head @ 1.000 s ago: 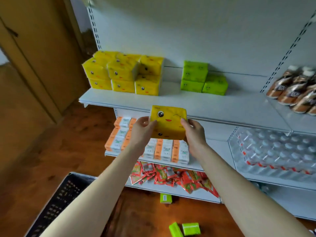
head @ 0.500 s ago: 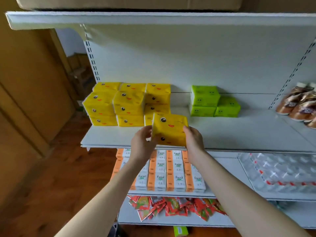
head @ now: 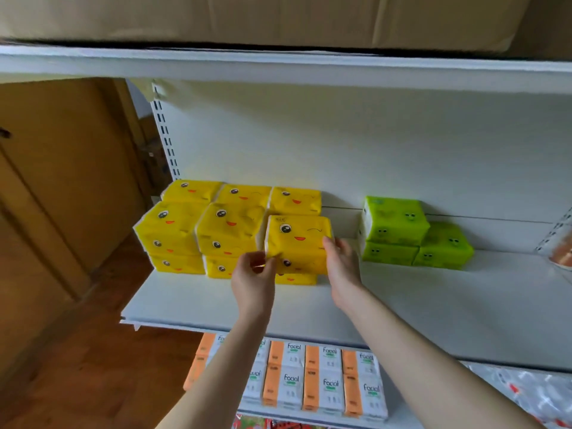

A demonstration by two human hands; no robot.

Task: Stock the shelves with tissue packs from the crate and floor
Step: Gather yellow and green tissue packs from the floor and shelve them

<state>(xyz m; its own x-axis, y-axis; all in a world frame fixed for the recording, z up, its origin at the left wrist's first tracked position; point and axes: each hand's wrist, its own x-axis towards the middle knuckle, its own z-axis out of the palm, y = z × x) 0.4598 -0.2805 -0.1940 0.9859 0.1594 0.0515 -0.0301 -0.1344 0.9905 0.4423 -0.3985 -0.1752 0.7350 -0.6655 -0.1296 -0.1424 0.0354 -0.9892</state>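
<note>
A yellow tissue pack (head: 297,243) with a winking face sits on top of another yellow pack (head: 295,278), at the right end of the yellow stack (head: 201,230) on the white shelf (head: 402,305). My left hand (head: 253,280) pinches the pack's lower left corner. My right hand (head: 340,264) holds its right side, fingers against it. Three green tissue packs (head: 411,236) stand further right on the same shelf.
Orange-and-white facial tissue packs (head: 309,379) fill the shelf below. Another shelf (head: 278,65) carrying a cardboard box (head: 247,17) runs overhead. A wooden door (head: 62,181) and wooden floor (head: 77,382) lie to the left. Bare shelf extends between and in front of the stacks.
Both hands carried the yellow pack up and forward from below shelf level and set it onto the right end of the yellow stack. The view tilted upward.
</note>
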